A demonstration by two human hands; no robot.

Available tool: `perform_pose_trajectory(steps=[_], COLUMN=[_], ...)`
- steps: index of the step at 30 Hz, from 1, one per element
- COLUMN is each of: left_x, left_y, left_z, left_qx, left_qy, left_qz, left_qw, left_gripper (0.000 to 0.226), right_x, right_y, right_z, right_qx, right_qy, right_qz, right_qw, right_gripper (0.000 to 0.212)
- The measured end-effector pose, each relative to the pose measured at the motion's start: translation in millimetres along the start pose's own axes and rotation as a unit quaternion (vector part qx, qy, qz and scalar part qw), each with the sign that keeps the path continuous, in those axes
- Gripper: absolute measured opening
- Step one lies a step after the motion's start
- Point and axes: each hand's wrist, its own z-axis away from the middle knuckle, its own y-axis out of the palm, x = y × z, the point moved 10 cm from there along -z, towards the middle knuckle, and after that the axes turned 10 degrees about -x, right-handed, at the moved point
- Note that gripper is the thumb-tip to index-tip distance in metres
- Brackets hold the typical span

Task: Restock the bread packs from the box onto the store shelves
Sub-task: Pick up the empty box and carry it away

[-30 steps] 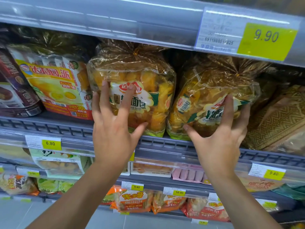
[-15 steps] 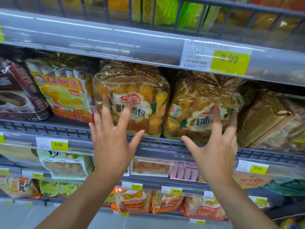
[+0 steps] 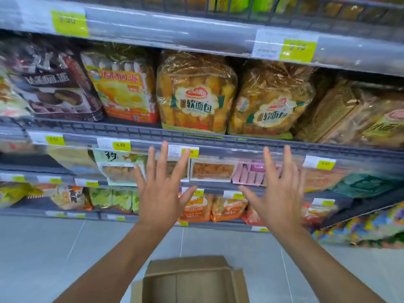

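Two clear bread packs with golden rolls stand side by side on the grey wire shelf point(image 3: 196, 139): one upright point(image 3: 195, 92), the other point(image 3: 271, 101) leaning slightly to its right. My left hand point(image 3: 162, 189) and my right hand point(image 3: 277, 191) hover below that shelf with fingers spread, holding nothing and clear of the packs. A cardboard box point(image 3: 190, 278) sits on the floor between my forearms, flaps open; its inside is only partly in view and looks bare.
Left of the bread stand a yellow cake pack point(image 3: 124, 88) and a dark chocolate pie pack point(image 3: 54, 88). Gold-patterned packs point(image 3: 341, 112) crowd the right. Lower shelves hold snack bags and trays behind price tags. Grey tiled floor point(image 3: 43, 248) lies below.
Both hands have let go of the two bread packs and dropped down and back from the shelf. The view has tilted downward, bringing the box and floor into sight.
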Motion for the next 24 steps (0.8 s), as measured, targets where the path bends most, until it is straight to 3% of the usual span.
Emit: perform_pose_trajectory(steps=[7, 11, 16, 20, 24], left_x=[57.5, 85.2, 109.2, 119.2, 123.0], left_y=[6.8, 35.1, 76.4, 115.9, 151.5], left_z=[134.4, 241.2, 379.1, 466.2, 504.1], left_qx=[0.112, 0.196, 0.318, 0.418, 0.446], left_qy=[-0.007, -0.049, -0.127, -0.21, -0.248], left_qz=[-0.014, -0.047, -0.071, -0.047, -0.024], left_qw=[0.994, 0.978, 0.937, 0.883, 0.86], left_gripper=[0.086, 0.084, 0.078, 0.09, 0.088], right_x=[-11.0, -44.0, -88.3, -119.6, -137.3], right_y=[29.5, 70.0, 120.7, 158.1, 194.7], right_z=[128.0, 217.8, 335.2, 419.6, 469.2], right_qx=[0.138, 0.246, 0.386, 0.482, 0.525], right_qy=[-0.026, 0.005, 0.046, 0.088, 0.108], right_qz=[-0.005, 0.006, 0.023, 0.021, 0.014], right_qw=[0.99, 0.969, 0.921, 0.872, 0.844], right_gripper=[0.098, 0.094, 0.087, 0.088, 0.091])
